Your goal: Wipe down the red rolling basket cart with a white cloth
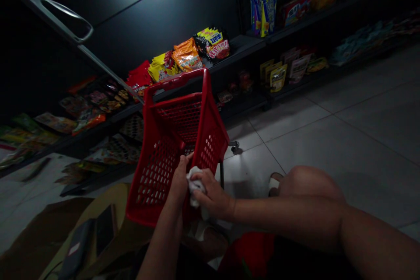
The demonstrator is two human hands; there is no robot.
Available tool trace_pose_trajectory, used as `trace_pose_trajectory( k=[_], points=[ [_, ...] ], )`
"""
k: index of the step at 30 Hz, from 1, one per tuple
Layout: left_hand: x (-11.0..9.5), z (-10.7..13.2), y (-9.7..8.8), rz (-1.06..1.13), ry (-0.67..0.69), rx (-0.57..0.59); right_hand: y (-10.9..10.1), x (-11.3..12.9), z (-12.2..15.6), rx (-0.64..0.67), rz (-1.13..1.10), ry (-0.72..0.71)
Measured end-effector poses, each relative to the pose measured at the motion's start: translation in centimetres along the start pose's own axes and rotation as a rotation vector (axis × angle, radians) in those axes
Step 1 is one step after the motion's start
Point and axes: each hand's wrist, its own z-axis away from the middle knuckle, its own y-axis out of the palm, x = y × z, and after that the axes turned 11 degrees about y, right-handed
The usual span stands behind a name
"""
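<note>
A red plastic shopping basket [144, 175] with perforated walls stands tilted in my view, its raised handle [177, 79] toward the shelves. My left hand [180, 181] is at the near part of its right-hand rim, thumb up and fingers curling over toward the wall; part of the grip is hidden. Bunched in my right hand [213, 194] is a white cloth [196, 186], pressed to the outer side of that same wall, close beside my left hand. The basket's inside bottom is mostly out of sight.
Dark shelves carry snack packets [187, 54], blue bags [264, 8] and small pouches [278, 76]. A metal pole [108, 72] slants down behind the basket. A caster [234, 146] shows on the tiled floor [295, 131]. Two dark devices [105, 229] lie on a yellowish round surface [116, 194].
</note>
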Motion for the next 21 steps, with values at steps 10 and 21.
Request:
trace_pose_trajectory(
  k=[10,21],
  points=[
    [-1.7,1.4,1.5,0.287,-0.047,0.054,-6.6,-0.8,-12.1,-0.474,-0.002,0.094],
    [-1.9,1.0,0.7,0.303,-0.083,0.033,-1.2,-1.4,0.1,0.227,0.617,-0.581]
  ],
)
